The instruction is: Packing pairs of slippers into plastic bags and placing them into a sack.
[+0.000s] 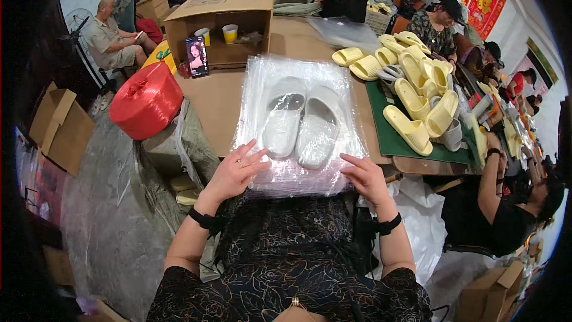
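A pair of pale grey slide slippers [319,125] lies side by side in front of me, with glossy clear film over them. They seem to be inside a clear plastic bag [250,104], on top of a stack of similar bags. My left hand [236,171] is at the stack's near left edge, its fingers stretched out and apart over the film. Across from it, my right hand [364,176] has spread fingers, the tips at the near right edge of the bags. Neither hand is closed round anything.
Yellow slippers [417,86] are heaped on a green mat [381,116] to the right. A cardboard box [217,9] holding cups stands behind a phone [197,56]. At left, a red twine roll [147,100] sits on a sack [185,137]. Other people work at right.
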{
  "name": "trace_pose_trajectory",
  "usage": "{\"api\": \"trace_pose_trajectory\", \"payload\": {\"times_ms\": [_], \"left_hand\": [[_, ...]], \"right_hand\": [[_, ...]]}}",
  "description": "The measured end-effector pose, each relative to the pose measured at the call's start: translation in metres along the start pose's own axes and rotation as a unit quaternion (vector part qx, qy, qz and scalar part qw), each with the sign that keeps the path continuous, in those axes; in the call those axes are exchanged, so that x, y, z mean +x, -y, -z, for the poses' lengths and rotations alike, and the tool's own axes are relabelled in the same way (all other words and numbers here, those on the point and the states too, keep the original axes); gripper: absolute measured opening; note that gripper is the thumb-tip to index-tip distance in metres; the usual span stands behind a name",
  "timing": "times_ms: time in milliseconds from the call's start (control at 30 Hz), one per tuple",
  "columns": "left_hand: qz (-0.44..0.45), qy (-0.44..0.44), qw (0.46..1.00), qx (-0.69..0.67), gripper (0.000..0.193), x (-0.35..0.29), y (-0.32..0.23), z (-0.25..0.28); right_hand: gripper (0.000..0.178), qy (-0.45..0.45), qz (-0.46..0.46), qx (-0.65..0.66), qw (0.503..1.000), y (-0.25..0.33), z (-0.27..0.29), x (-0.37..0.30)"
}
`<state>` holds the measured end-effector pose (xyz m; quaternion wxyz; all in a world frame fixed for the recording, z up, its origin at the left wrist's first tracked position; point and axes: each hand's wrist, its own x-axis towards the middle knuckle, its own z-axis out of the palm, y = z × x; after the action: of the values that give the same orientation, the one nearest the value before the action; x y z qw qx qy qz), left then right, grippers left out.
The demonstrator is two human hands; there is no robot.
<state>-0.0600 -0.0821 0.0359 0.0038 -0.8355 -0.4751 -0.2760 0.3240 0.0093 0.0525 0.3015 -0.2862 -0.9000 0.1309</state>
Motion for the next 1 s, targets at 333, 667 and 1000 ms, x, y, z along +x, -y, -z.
{"api": "trace_pose_trajectory", "payload": {"times_ms": [333, 667, 1000], "left_hand": [[0.021, -0.042, 0.985, -0.169, 0.021, 0.001, 0.005, 0.0], [0.29, -0.172, 0.886, -0.318, 0.024, 0.058, 0.009, -0.033], [0.424, -0.106, 0.891, -0.121, 0.036, 0.072, 0.014, -0.05]], "right_hand": [[0.009, -0.159, -0.252, 0.255, 0.92, -0.022, -0.029, -0.02], [0.021, -0.245, -0.325, 0.168, 0.898, -0.027, -0.03, 0.017], [0.035, -0.272, -0.211, -0.188, 0.92, -0.003, -0.047, 0.034]]}}
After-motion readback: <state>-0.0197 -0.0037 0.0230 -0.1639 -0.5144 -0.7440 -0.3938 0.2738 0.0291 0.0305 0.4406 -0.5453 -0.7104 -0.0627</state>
